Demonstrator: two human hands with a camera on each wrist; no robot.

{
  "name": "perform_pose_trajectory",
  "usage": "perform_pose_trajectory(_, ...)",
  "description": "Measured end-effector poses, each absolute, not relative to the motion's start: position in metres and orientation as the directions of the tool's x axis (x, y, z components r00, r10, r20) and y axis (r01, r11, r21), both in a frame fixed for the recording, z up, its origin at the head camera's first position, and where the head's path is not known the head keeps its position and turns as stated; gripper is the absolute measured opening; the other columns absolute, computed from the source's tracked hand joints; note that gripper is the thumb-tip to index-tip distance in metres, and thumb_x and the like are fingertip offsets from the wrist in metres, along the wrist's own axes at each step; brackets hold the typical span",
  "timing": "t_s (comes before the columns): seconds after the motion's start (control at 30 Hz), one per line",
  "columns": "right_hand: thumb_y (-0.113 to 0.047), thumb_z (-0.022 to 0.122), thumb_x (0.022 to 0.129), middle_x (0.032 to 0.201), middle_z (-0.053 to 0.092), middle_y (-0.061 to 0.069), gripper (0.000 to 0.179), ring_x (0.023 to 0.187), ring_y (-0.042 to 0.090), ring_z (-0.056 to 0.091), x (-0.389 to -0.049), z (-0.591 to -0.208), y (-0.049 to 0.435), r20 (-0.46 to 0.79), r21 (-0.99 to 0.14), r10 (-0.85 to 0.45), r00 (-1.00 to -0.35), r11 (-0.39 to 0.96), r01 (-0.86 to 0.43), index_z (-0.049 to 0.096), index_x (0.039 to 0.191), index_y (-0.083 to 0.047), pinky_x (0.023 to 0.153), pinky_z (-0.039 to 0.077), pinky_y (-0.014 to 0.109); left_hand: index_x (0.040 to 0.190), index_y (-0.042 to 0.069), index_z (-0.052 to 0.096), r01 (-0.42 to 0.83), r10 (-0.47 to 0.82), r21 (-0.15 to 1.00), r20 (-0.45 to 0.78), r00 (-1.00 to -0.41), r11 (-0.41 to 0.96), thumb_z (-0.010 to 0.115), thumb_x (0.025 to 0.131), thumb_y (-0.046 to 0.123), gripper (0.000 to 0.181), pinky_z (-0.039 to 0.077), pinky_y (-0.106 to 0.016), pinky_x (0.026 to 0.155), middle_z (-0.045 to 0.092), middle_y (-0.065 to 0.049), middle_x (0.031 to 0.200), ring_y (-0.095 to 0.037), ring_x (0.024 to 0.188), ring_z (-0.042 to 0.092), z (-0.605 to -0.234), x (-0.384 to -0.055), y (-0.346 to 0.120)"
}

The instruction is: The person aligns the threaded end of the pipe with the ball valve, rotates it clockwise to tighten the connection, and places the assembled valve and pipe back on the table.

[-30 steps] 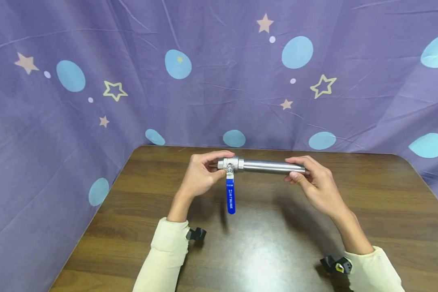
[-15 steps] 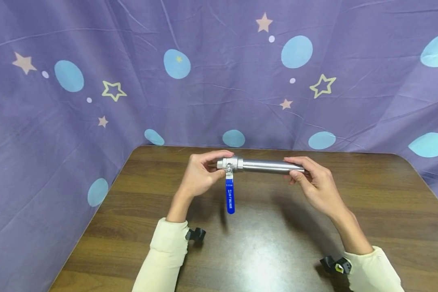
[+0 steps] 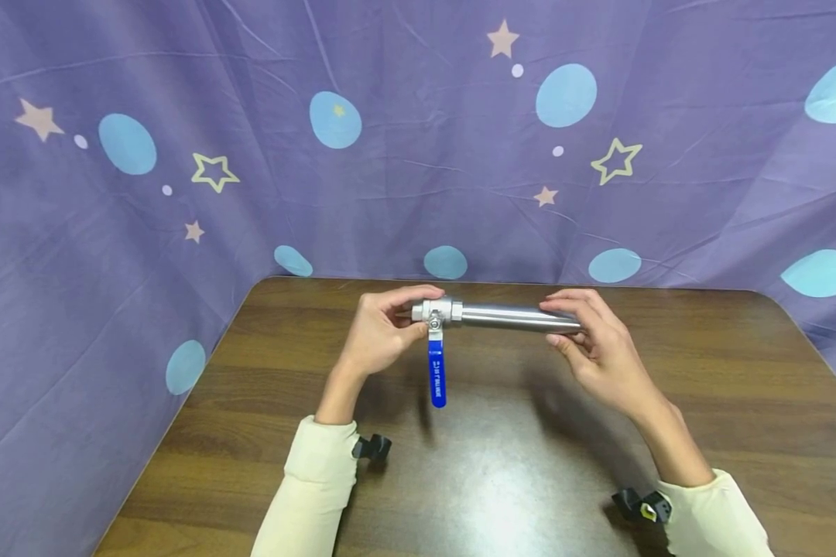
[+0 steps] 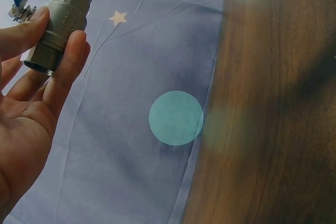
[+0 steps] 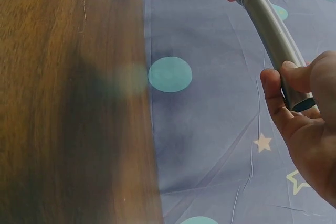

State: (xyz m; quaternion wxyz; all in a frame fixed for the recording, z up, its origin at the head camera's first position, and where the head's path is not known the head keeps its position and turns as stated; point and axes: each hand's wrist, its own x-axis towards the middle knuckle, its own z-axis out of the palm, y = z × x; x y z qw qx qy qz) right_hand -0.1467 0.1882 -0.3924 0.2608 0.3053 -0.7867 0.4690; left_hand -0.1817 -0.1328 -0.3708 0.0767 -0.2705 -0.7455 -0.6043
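Note:
A silver ball valve with a blue lever handle is joined to a shiny metal pipe, and the two are held level above the table. My left hand grips the valve body at its left end, thumb in front and fingers behind, as the left wrist view also shows on the valve body. At the pipe's far right end, my right hand holds the tube between thumb and fingers. The right wrist view shows the pipe's open end close to the palm. The lever points down toward me.
Below the hands lies a brown wooden table. A purple curtain with stars and blue ovals hangs behind it and along the left side. Each sleeve carries a black wrist mount, the left mount and the right mount.
The right hand's fingers have shifted on the pipe: its upper fingers rise slightly and the thumb moves a little left and down. The left hand keeps its grip on the valve.

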Motion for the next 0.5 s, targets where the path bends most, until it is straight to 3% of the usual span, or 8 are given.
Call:
perform_pose_trajectory(0.17, 0.022, 0.079, 0.079, 0.119, 0.071, 0.015, 0.050, 0.103, -0.002, 0.063, -0.1478, -0.3949, 0.1880, 0.711, -0.566, -0.219, -0.668, 0.384, -0.729, 0.073, 0.123, 0.001, 0.069, 0.056, 0.006, 0.123, -0.006, 0.076, 0.495, 0.312, 0.860, 0.441, -0.842, 0.122, 0.069, 0.077, -0.022, 0.049, 0.070, -0.033, 0.078, 0.077, -0.024, 0.126, -0.010, 0.091, 0.075, -0.3709, -0.1815, -0.1330)
perform_pose_trajectory(0.5, 0.023, 0.077, 0.080, 0.120, 0.073, 0.017, 0.050, 0.089, -0.001, 0.064, -0.1498, -0.3962, 0.1880, 0.716, -0.596, -0.179, -0.674, 0.346, -0.725, 0.076, 0.124, 0.001, 0.064, 0.053, 0.008, 0.124, -0.006, 0.076, 0.484, 0.309, 0.868, 0.433, -0.847, 0.111, 0.068, 0.077, -0.023, 0.050, 0.069, -0.031, 0.078, 0.077, -0.025, 0.125, -0.009, 0.090, 0.075, -0.3733, -0.1836, -0.1321)
